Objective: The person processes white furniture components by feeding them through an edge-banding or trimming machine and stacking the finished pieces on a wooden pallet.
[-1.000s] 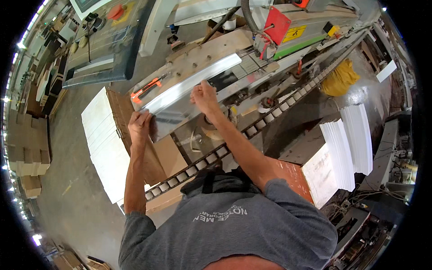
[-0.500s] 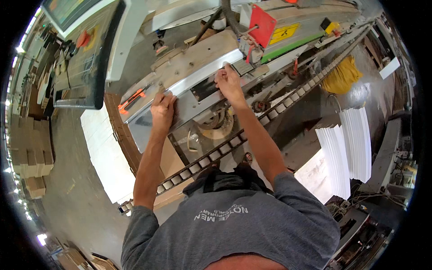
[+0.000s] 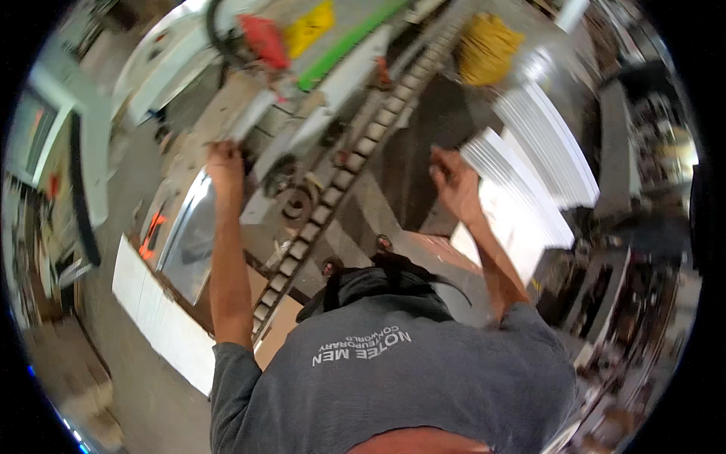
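Observation:
My left hand (image 3: 225,168) reaches to the machine's long table, its bent fingers closed over a long white strip (image 3: 254,113) along the table edge. Motion blur softens the fingertips, and the hand covers part of the strip. A sloping grey metal plate (image 3: 185,250) extends below the strip. My right hand (image 3: 455,185) hangs in the air to the right of the roller track, with nothing in it. Its fingers are loosely bent and apart. Close to it, on the right, stand stacked white panels (image 3: 522,181). An orange cutter-like tool (image 3: 153,233) lies on the machine table.
A roller track (image 3: 333,195) runs diagonally between my hands. Beyond it are a red plate (image 3: 263,41), a yellow sign (image 3: 308,24) and a yellow bag (image 3: 488,49). White boards (image 3: 155,310) lie at lower left. A screen unit (image 3: 60,151) stands at left.
My view has swung to the right. My right hand has left the white strip and moved right toward the stacked panels. My left hand remains at the strip.

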The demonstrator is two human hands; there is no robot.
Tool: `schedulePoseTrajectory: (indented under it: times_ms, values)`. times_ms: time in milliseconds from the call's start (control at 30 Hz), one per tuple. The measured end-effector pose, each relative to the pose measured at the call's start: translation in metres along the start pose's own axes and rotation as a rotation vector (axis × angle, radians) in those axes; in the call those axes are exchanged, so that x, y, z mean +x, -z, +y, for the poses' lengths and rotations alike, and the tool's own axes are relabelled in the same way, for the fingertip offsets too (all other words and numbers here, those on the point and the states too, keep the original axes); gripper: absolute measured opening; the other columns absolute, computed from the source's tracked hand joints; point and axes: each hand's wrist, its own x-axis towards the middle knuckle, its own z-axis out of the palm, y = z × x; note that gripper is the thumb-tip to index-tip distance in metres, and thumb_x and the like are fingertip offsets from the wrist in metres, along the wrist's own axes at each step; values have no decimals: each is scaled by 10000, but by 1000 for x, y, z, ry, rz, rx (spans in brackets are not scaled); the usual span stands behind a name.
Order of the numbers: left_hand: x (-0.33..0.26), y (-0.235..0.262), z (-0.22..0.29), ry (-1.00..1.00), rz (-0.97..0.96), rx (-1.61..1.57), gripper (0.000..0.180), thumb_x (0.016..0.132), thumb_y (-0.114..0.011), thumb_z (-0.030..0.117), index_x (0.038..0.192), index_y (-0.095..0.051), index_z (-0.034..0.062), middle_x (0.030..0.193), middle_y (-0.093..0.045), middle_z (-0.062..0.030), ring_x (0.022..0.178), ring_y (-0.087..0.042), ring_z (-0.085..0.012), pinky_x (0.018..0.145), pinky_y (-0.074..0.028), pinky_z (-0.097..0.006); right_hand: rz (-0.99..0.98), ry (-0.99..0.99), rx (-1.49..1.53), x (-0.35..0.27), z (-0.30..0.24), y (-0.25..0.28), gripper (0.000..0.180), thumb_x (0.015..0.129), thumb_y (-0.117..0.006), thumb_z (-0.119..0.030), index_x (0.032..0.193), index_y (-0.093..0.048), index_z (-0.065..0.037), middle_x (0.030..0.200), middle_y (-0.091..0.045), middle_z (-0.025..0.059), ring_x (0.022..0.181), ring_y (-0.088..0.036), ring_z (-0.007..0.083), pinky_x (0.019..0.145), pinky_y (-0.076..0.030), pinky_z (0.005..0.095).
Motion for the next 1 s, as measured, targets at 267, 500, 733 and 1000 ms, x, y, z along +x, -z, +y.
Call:
schedulePoseTrajectory:
  times_ms: [267, 500, 733, 1000]
  values:
    - [2, 27, 103, 4, -141, -321, 187, 853, -727, 43, 1034, -719, -5, 966, -664, -136, 741, -654, -237, 635, -538, -356, 65, -187, -662, -60, 167, 152, 681, 714, -819, -151, 1337, -573, -27, 1257, -606, 191, 1195, -487, 393, 995, -432, 500]
    - [-39, 41, 125, 47, -126, -383, 170, 835, -709, 43, 1002, -726, 13, 983, -687, -168, 826, -669, -321, 716, -546, -411, -59, -133, -667, -83, 226, 168, 631, 691, -766, -45, 1299, -605, 5, 973, -677, 241, 952, -609, 429, 892, -485, 484]
    - [-51, 99, 174, -136, -163, -415, 269, 815, -728, 49, 1084, -705, 40, 1067, -675, -151, 1004, -636, -354, 850, -536, -431, -73, -16, -575, -64, 117, 149, 552, 782, -698, 26, 1324, -590, 7, 1165, -628, 243, 1075, -563, 399, 960, -461, 465]
    - [-54, 180, 155, -540, -339, -312, 513, 764, -800, 144, 1241, -625, 80, 1192, -641, -136, 1091, -615, -327, 950, -490, -465, -535, 521, -29, -4, -118, -40, 579, 748, -720, 2, 1305, -563, 13, 1129, -571, 177, 1058, -514, 383, 913, -454, 457]
